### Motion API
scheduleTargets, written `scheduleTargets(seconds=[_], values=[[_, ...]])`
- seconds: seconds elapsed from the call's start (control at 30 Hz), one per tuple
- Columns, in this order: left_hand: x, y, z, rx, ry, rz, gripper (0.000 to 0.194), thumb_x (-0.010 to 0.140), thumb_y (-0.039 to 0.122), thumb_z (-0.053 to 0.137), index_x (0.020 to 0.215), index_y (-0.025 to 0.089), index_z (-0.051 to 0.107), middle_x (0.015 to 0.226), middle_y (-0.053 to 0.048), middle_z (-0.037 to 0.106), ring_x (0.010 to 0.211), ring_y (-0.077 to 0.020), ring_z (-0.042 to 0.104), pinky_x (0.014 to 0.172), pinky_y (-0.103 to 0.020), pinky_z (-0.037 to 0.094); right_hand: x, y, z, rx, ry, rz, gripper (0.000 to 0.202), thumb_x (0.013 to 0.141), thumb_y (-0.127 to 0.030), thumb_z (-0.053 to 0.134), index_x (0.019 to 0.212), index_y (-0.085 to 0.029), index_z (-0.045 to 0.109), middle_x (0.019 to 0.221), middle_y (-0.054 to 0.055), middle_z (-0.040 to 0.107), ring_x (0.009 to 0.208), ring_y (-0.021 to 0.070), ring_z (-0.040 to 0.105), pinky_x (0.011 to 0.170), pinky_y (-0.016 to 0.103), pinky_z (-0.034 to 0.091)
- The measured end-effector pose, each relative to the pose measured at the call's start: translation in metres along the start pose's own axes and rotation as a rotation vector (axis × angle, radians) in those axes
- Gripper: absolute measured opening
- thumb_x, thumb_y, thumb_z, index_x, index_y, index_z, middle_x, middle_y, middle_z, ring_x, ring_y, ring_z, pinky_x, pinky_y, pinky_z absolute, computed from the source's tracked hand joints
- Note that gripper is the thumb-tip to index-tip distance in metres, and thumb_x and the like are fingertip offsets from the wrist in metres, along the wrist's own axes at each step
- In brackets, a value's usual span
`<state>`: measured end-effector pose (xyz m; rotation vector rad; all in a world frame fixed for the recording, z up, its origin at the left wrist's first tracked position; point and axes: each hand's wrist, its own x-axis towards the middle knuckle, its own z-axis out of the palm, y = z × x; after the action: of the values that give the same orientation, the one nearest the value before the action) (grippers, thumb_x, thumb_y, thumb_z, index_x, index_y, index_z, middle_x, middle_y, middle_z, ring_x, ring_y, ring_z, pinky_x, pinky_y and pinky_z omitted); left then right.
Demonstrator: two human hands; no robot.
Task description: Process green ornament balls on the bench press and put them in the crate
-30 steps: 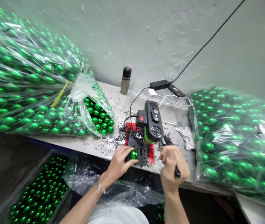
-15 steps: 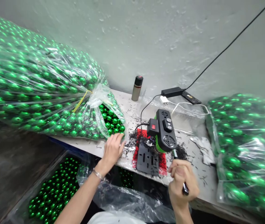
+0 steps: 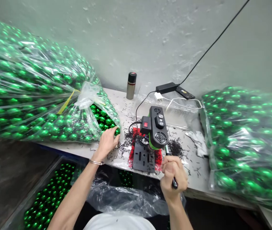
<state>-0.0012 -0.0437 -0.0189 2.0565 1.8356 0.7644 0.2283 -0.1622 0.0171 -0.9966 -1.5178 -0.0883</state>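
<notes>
Holds the left hand (image 3: pixel 109 140) at the open mouth of a big clear bag (image 3: pixel 42 95), toward ten o'clock from the slotted black plate (image 3: pixel 144 159). Bends its fingers and thumb partway, with a shiny green ball (image 3: pixel 117 131) right at the tips on the bag's edge; cannot tell whether pinched or only touched. Grips the black handle (image 3: pixel 174 182) in the right hand (image 3: pixel 173 172), wrapped fully round, near five o'clock from the machine (image 3: pixel 159 124). Seems, as judged here, to be at the step of picking a single ball out of the bag. Calls next for a sure pinch on that ball and a gentle lift past the loose plastic, without tugging at the bag's lip or pulling on the handle. Shows black scraps (image 3: pixel 175 148) strewn over the tabletop (image 3: pixel 121 103), a red sheet (image 3: pixel 158 156) under the plate, a dark-capped bottle (image 3: pixel 131 86) at eleven o'clock from the machine, a white glove (image 3: pixel 200 145) at four, another bag (image 3: pixel 243 140) of green balls at three, and a lower heap of green balls (image 3: pixel 51 191) toward eight.
</notes>
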Motion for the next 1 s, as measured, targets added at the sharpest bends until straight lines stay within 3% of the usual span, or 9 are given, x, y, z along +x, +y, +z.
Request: scheduleTargets(seconds=[0.07,0.13,0.23,0.3,0.4,0.53,0.73,0.9,1.0], values=[[-0.008,0.001,-0.005,-0.384,0.023,-0.102,0.043,0.085,0.033,0.061,0.125,0.016,0.062,0.106,-0.011,0.071,0.097,-0.0276,0.065,0.088,-0.040,0.049,-0.001,0.000,0.000,-0.003,-0.003,0.010,0.031,0.089,-0.001,0.043,0.065,-0.020,0.041,0.064,-0.002,0.048,0.063,0.0109,0.050,0.056,0.026,0.037],[-0.020,0.007,-0.004,-0.798,-0.033,-0.217,0.048,0.082,0.041,0.066,0.124,0.018,0.062,0.109,-0.009,0.070,0.096,-0.0247,0.067,0.089,-0.038,0.052,-0.002,0.000,0.000,-0.008,-0.001,0.025,0.030,0.089,-0.002,0.043,0.065,-0.020,0.041,0.064,-0.001,0.048,0.063,0.0111,0.050,0.056,0.027,0.037],[-0.041,0.026,0.013,-1.242,-0.176,-0.391,0.052,0.074,0.041,0.075,0.119,0.017,0.064,0.110,-0.008,0.069,0.096,-0.0223,0.069,0.093,-0.038,0.053,-0.001,0.000,0.000,-0.013,0.005,0.034,0.030,0.089,-0.003,0.044,0.065,-0.020,0.041,0.065,-0.001,0.049,0.062,0.0113,0.050,0.056,0.027,0.037],[-0.052,0.038,0.031,-1.347,-0.243,-0.474,0.051,0.070,0.039,0.079,0.114,0.016,0.065,0.104,-0.008,0.071,0.093,-0.0219,0.070,0.092,-0.037,0.054,0.001,-0.001,-0.001,-0.018,-0.003,0.028,0.029,0.089,-0.003,0.044,0.066,-0.020,0.042,0.065,-0.001,0.050,0.062,0.0112,0.051,0.056,0.026,0.038],[-0.058,0.050,0.059,-1.253,-0.265,-0.434,0.045,0.072,0.038,0.077,0.109,0.015,0.066,0.101,-0.008,0.072,0.096,-0.0222,0.069,0.090,-0.036,0.055,0.008,-0.002,-0.003,-0.024,-0.016,0.011,0.028,0.088,-0.003,0.044,0.066,-0.020,0.044,0.065,-0.001,0.051,0.062,0.0110,0.051,0.056,0.025,0.039],[-0.058,0.055,0.079,-0.941,-0.205,-0.203,0.034,0.080,0.032,0.068,0.111,0.017,0.065,0.106,-0.008,0.073,0.099,-0.0214,0.068,0.090,-0.036,0.054,0.015,-0.004,-0.005,-0.033,-0.026,-0.015,0.027,0.088,-0.003,0.044,0.067,-0.020,0.045,0.064,-0.001,0.051,0.062,0.0113,0.052,0.055,0.025,0.039],[-0.060,0.060,0.076,-0.414,-0.121,0.095,0.030,0.083,0.031,0.070,0.111,0.021,0.069,0.108,-0.008,0.074,0.100,-0.0259,0.068,0.094,-0.043,0.052,0.013,-0.002,-0.006,-0.034,-0.040,-0.005,0.025,0.088,-0.005,0.046,0.068,-0.020,0.047,0.067,0.000,0.054,0.062,0.0110,0.053,0.055,0.025,0.038],[-0.063,0.060,0.076,-0.300,-0.131,0.295,0.030,0.087,0.031,0.068,0.114,0.018,0.067,0.112,-0.010,0.073,0.104,-0.0258,0.067,0.095,-0.041,0.052,0.008,0.000,-0.006,-0.020,-0.034,0.006,0.025,0.088,-0.006,0.047,0.067,-0.020,0.046,0.069,0.000,0.053,0.062,0.0103,0.051,0.055,0.025,0.038],[-0.066,0.058,0.082,-0.272,-0.084,0.333,0.031,0.089,0.032,0.065,0.116,0.018,0.065,0.113,-0.011,0.072,0.105,-0.0259,0.066,0.096,-0.044,0.049,0.005,0.001,-0.006,-0.013,-0.046,0.017,0.024,0.088,-0.007,0.047,0.067,-0.019,0.046,0.070,0.000,0.054,0.062,0.0101,0.051,0.056,0.025,0.038]])
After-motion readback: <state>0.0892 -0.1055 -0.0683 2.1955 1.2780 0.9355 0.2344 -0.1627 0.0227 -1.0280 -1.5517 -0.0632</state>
